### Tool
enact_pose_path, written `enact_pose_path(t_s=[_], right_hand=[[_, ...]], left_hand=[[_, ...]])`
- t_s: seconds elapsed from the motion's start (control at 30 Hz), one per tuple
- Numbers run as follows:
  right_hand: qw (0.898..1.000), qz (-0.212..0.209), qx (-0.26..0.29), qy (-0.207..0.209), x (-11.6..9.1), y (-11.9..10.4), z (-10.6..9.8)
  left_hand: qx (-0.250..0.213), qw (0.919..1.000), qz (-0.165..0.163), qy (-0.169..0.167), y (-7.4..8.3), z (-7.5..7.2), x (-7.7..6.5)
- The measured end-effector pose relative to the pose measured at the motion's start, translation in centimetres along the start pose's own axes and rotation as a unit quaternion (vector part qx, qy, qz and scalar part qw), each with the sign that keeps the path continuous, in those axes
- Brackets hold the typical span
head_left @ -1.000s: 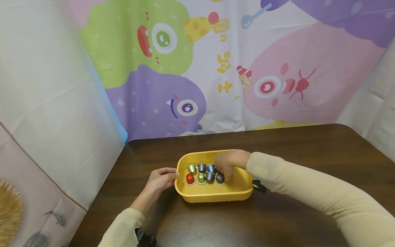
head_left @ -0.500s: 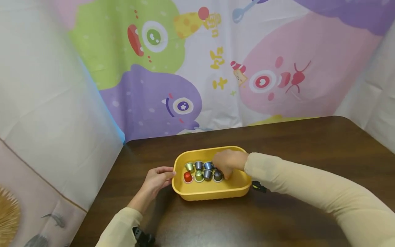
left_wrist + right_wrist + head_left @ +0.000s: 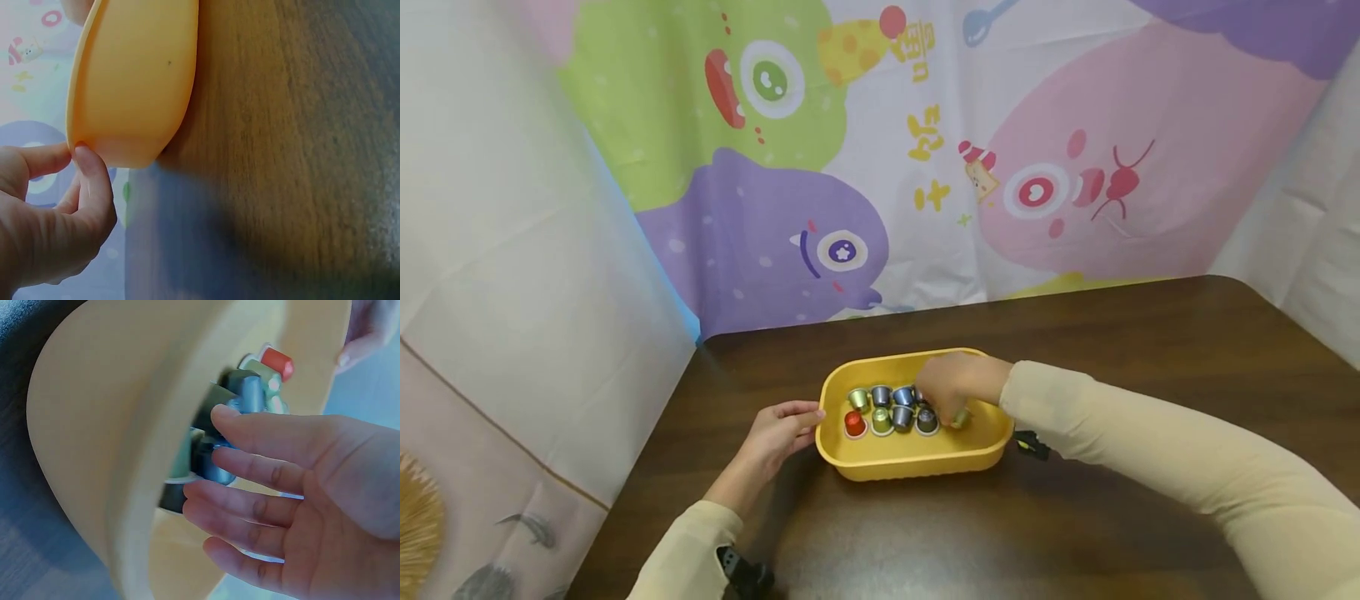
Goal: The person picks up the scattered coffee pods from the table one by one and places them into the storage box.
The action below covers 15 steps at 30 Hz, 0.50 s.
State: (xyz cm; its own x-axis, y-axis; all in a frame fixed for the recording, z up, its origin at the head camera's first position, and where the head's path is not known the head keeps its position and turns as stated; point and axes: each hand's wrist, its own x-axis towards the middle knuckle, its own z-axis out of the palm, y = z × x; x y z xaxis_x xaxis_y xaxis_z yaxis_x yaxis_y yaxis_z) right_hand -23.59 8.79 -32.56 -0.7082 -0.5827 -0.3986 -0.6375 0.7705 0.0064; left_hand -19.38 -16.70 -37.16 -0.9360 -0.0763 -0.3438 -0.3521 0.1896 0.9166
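Observation:
Several coffee capsules stand in the yellow tray (image 3: pixel 917 467), in two rough rows. A red capsule (image 3: pixel 854 424) is at the left end of the near row, beside a green capsule (image 3: pixel 882 420); a dark capsule (image 3: pixel 927 421) sits closest to my right hand (image 3: pixel 951 383). That hand reaches over the far right side, fingers loosely extended, as the right wrist view shows, with fingertips right at the capsules. Another green capsule (image 3: pixel 961 417) shows just below it. My left hand (image 3: pixel 775 437) pinches the tray's left rim between thumb and fingers.
The tray rests on a dark wooden table (image 3: pixel 1112 333). A cartoon-printed curtain (image 3: pixel 925 275) hangs behind the table, with pale fabric (image 3: pixel 550 167) on the left side. A black wrist strap (image 3: pixel 1032 444) shows under my right sleeve.
My right hand has shifted slightly within the tray, uncovering more of the green capsule at its right. The left hand keeps its hold on the rim; the view has tilted a little.

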Motion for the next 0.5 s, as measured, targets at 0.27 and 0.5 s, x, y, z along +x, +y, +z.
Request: enact_pose_path(t_s=[0.27, 0.5], right_hand=[[0.999, -0.001, 0.035, 0.026, -1.9, 1.2, 0.0], [0.992, -0.012, 0.078, 0.099, -4.4, 3.1, 1.5]], left_hand=[[0.023, 0.9993, 0.028, -0.001, -0.5, -0.1, -0.7], [0.049, 0.9964, 0.069, 0.004, -1.2, 0.3, -1.2]])
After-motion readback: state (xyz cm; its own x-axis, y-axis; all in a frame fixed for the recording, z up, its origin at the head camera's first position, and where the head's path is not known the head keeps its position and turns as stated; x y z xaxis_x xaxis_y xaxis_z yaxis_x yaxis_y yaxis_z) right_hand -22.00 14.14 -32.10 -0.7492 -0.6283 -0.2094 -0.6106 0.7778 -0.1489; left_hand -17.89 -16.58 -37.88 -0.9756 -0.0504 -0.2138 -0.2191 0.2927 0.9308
